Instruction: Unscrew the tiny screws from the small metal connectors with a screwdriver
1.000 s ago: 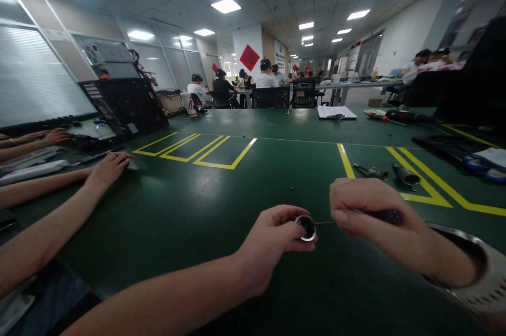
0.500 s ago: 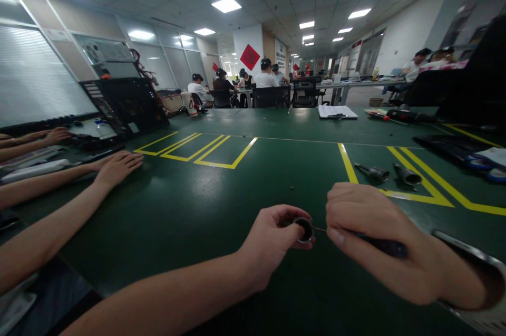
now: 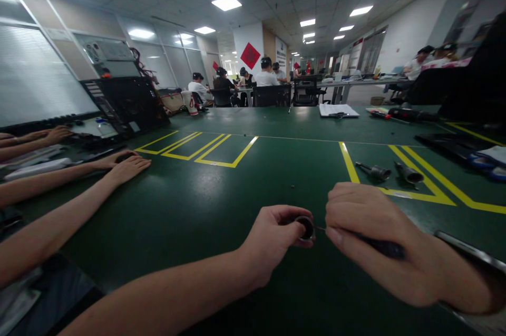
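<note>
A round metal cup-shaped piece (image 3: 307, 229) is pinched in my left hand (image 3: 272, 241), its open end facing me. Just to its right, my right hand (image 3: 367, 236) is closed around a dark-handled tool (image 3: 382, 247). The tool's thin shaft (image 3: 321, 228) points left and reaches close to the rim of the metal piece; whether the two touch is unclear. Beyond my right hand, two metal hole-saw-like parts (image 3: 375, 171) (image 3: 409, 173) lie by the yellow tape. A tiny dark bit (image 3: 292, 186) rests on the green table (image 3: 177, 230).
At the left, another person's hands (image 3: 128, 166) rest on the table near black equipment (image 3: 126, 104). Farther back are a white notepad (image 3: 338, 111) and a dark power tool (image 3: 411, 115). A black tray-like object (image 3: 450, 149) and blue-ringed items (image 3: 486, 164) stand at the right.
The other person's hand at the left has shifted slightly right, and a dark object now shows beside it. My own hands and what they hold have hardly moved.
</note>
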A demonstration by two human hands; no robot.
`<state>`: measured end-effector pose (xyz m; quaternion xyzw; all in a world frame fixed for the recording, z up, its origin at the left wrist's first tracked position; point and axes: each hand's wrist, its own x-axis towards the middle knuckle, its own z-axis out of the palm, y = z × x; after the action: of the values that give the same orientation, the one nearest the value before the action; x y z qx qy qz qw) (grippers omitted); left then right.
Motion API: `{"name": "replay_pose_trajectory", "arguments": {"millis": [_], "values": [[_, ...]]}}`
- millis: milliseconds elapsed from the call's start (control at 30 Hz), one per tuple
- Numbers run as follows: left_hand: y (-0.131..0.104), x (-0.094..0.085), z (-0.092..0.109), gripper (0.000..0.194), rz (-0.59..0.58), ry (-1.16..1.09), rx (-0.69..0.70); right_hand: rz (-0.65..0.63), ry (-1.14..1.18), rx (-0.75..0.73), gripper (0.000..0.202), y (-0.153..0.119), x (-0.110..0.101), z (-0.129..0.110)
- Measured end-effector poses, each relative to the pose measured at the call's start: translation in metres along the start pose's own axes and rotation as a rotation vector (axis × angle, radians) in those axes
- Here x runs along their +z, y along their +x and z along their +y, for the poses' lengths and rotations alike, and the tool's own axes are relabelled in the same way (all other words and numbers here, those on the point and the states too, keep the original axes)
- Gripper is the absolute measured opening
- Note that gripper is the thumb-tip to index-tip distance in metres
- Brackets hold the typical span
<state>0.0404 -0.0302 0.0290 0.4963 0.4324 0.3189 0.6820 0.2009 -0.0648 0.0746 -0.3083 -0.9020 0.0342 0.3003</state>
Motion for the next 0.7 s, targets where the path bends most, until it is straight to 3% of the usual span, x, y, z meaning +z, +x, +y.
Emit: {"name": "replay_pose_trajectory", "arguments": {"millis": [367, 700], "values": [[0.0014, -0.0012, -0.0007, 0.035, -0.009, 0.004, -0.006, -0.003, -0.029, -0.022, 0.022, -0.0024, 0.0056, -0.0035], [0.0037, -0.0020, -0.0015, 0.035, -0.003, -0.025, -0.016, 0.033, 0.008, 0.056, 0.025, -0.0012, 0.0052, 0.0012]]}}
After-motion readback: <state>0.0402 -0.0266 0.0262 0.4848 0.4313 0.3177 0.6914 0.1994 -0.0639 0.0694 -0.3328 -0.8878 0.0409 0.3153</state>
